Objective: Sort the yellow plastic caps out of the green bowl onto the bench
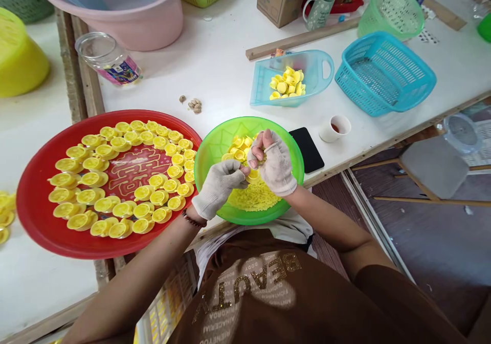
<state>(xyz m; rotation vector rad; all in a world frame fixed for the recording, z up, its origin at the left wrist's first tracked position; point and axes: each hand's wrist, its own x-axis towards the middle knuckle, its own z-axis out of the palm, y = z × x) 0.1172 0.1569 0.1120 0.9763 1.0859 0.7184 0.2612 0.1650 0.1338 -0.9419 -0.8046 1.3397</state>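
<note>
My left hand (220, 188) and my right hand (274, 165), both in worn white fabric gloves with bare fingertips, meet above a green plastic bowl (215, 147). Between them they pinch a small yellow plastic cap (253, 175), partly hidden by my fingers. The bowl holds loose yellow caps (238, 149) and a heap of fine yellow granules (251, 198). To the left, a red round tray (30, 195) carries several yellow caps (79, 152) laid out in rings.
A blue tray of yellow caps (318, 67), a turquoise basket (385, 72), a black phone (307, 149) and a white cup (334, 128) stand on the white table (222, 62). Behind are a pink basin (115, 11) and a glass jar (109, 60).
</note>
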